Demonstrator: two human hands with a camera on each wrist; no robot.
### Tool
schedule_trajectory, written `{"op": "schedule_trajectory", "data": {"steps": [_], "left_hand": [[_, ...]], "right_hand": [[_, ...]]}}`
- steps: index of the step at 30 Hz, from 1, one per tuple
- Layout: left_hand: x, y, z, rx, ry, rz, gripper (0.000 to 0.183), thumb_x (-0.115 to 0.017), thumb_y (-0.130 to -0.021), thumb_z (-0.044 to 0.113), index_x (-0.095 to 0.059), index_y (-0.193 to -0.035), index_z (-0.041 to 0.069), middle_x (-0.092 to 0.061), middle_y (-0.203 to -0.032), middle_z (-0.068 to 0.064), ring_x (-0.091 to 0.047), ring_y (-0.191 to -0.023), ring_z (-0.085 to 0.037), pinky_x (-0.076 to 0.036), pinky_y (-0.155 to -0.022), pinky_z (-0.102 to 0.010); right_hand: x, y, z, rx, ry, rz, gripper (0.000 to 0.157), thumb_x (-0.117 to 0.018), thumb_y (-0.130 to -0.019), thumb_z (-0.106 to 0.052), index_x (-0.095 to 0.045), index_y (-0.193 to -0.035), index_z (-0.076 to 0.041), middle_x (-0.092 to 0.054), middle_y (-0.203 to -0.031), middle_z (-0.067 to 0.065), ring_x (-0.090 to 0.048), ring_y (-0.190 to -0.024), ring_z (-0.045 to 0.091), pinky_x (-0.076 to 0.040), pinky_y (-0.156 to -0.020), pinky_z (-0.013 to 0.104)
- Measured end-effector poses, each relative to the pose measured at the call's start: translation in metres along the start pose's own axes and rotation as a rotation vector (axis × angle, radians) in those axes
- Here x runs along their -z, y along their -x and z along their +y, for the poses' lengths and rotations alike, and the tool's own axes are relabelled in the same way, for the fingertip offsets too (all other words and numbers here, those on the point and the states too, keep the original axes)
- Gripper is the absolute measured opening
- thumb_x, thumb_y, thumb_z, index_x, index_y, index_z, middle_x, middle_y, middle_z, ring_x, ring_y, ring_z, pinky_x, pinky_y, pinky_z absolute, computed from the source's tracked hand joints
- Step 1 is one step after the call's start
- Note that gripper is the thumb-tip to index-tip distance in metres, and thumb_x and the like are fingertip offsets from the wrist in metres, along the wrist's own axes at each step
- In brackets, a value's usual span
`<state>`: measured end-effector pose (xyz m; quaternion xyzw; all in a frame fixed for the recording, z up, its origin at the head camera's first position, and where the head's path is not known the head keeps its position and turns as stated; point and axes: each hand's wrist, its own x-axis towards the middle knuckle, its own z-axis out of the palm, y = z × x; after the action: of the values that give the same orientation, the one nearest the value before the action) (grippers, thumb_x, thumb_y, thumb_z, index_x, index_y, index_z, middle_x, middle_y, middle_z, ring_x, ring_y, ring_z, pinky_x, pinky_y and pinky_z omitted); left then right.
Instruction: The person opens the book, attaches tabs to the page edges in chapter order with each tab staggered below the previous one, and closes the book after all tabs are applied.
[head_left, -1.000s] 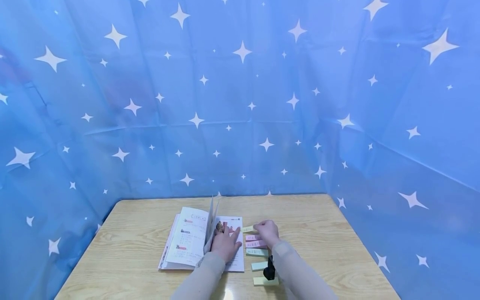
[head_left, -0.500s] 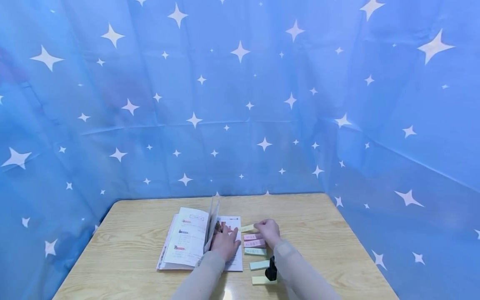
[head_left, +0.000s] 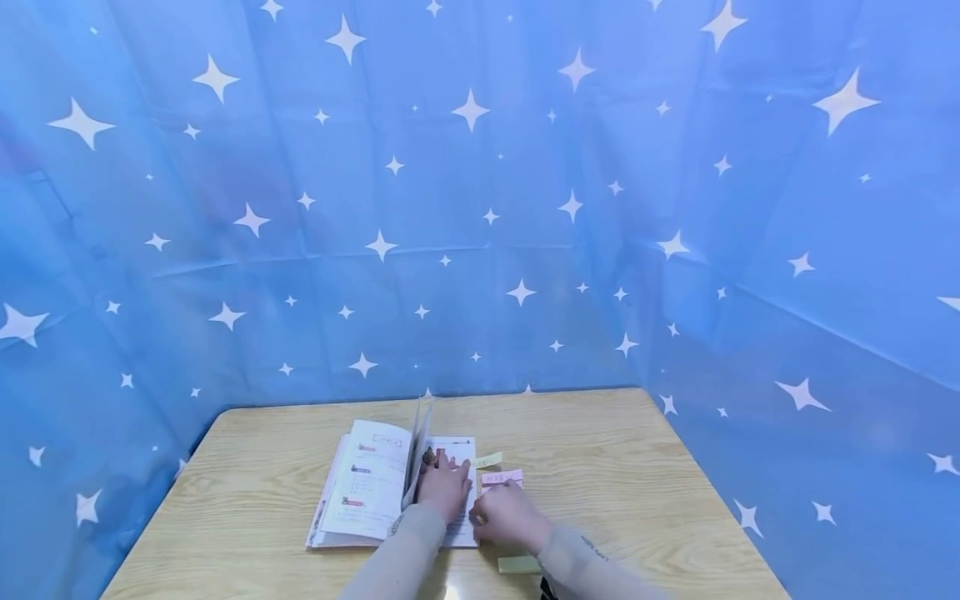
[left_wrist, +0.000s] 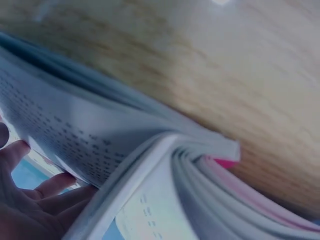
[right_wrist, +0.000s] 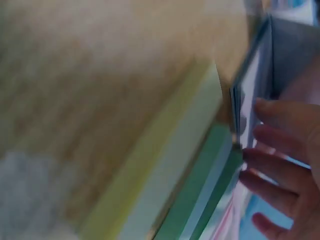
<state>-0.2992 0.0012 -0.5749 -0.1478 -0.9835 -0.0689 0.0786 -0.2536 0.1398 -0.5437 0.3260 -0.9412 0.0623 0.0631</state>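
Observation:
A thick book [head_left: 367, 483] lies open on the table, a few of its pages standing up near the middle. My left hand [head_left: 445, 490] rests on the right-hand page with fingers spread; in the left wrist view its fingers [left_wrist: 52, 185] show behind the raised pages. A yellow sticky note [head_left: 489, 459] with handwriting juts out past the page's right edge. My right hand [head_left: 512, 515] is at that edge lower down, above the sticky-note pads. Seen from the right wrist, its fingers [right_wrist: 280, 172] reach to the book's edge beside a green pad [right_wrist: 200, 185], thumb hidden.
Pink sticky notes [head_left: 501, 477] lie right of the book, partly under my right hand. A yellow pad [head_left: 517, 565] sits nearer me. Wooden table [head_left: 637, 483] stretches to the right, with a blue star-patterned curtain [head_left: 480, 208] behind.
My right hand has let go of the yellow note and come nearer me and left, to the book's edge, now covering the green pads. The left hand stays on the page.

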Motion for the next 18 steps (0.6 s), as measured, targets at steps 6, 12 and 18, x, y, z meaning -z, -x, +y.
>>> {"op": "schedule_trajectory", "data": {"steps": [6,12,18], "left_hand": [[-0.004,-0.002,0.001,0.032,0.052,-0.006,0.038,-0.054,-0.084,0.032,-0.057,-0.119,0.018,-0.043,-0.122,-0.028,-0.047,-0.1,-0.045,-0.045,-0.073,-0.048],[-0.001,-0.004,0.006,0.064,-0.004,-0.088,0.038,-0.052,-0.086,0.033,-0.055,-0.121,0.018,-0.046,-0.124,-0.02,-0.037,-0.116,-0.041,-0.041,-0.082,-0.052],[0.004,-0.004,0.009,-0.022,-0.054,-0.102,0.038,-0.05,-0.088,0.029,-0.053,-0.121,0.01,-0.048,-0.125,-0.011,-0.04,-0.118,-0.029,-0.038,-0.091,-0.047]], "right_hand": [[-0.001,0.01,-0.022,-0.006,0.181,-0.036,0.026,-0.066,-0.062,-0.041,-0.05,-0.052,-0.024,-0.051,-0.06,-0.012,-0.051,-0.06,0.009,-0.042,-0.063,0.039],[-0.012,0.015,-0.036,-0.043,0.215,-0.058,0.033,-0.062,-0.063,-0.05,-0.062,-0.064,-0.017,-0.062,-0.094,-0.001,-0.054,-0.095,0.019,-0.039,-0.082,0.05],[-0.014,0.016,-0.037,-0.085,0.172,-0.057,0.032,-0.062,-0.063,-0.049,-0.06,-0.058,-0.018,-0.063,-0.098,0.001,-0.053,-0.1,0.021,-0.035,-0.088,0.054]]}}
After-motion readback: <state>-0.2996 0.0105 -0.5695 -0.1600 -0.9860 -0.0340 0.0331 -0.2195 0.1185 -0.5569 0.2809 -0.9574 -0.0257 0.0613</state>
